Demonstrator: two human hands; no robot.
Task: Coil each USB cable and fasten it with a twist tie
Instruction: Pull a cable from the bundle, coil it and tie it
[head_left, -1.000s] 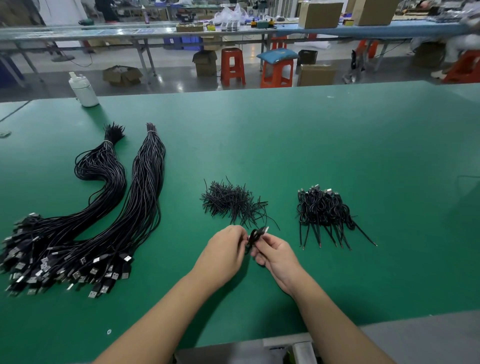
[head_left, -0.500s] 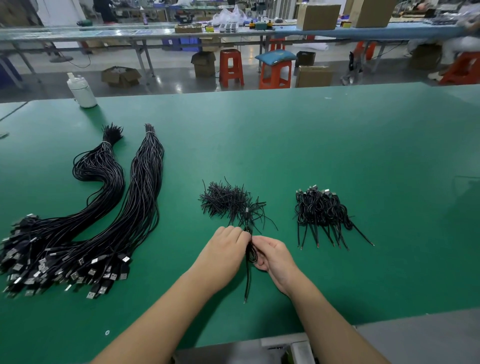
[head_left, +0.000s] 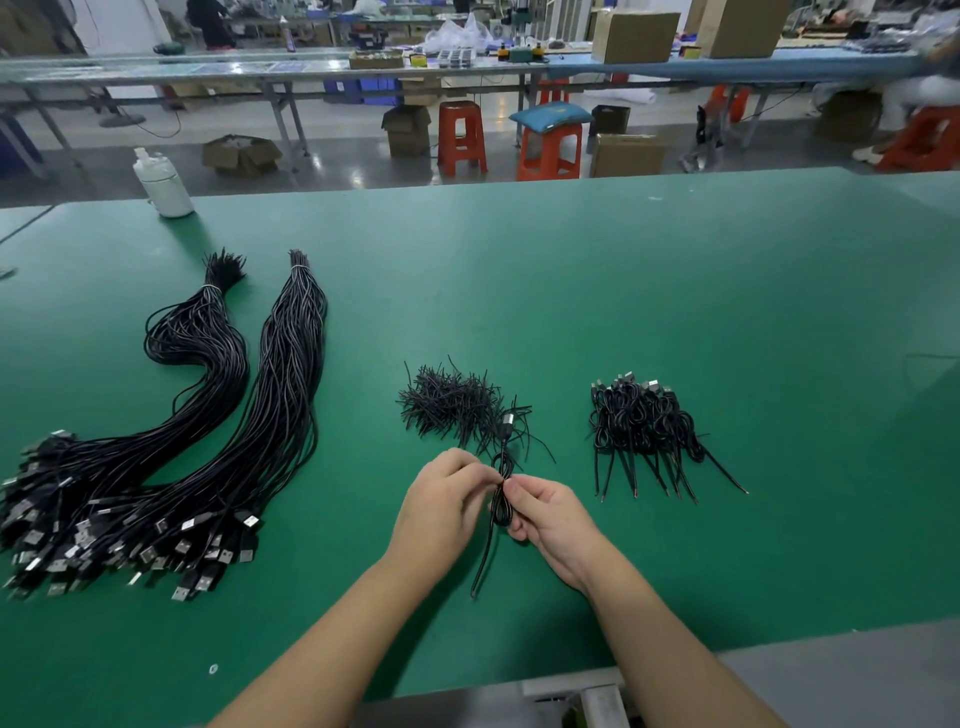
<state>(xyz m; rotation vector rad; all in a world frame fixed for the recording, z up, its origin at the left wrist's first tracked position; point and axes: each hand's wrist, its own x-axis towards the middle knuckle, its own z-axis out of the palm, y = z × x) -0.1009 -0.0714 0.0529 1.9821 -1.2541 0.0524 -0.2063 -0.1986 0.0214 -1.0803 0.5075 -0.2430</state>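
Head view shows 1 coiled USB cable (head_left: 503, 486) pinched at its waist between the left hand (head_left: 441, 512) and right hand (head_left: 553, 514), just near the twist ties (head_left: 449, 402). Twisting should stay tight at the coil's middle, loops flat, tail free. Finished coils (head_left: 641, 421) lie right, uncoiled bundles (head_left: 171, 457) left; bare green table (head_left: 675, 291) beyond leaves room.

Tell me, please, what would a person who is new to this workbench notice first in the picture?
Two hands meet near the front middle of the green table: the left hand and the right hand pinch one coiled cable between them. At the far left lie two long bundles of USB cables. Behind the hands sits a heap of twist ties, and to its right a pile of finished coils.
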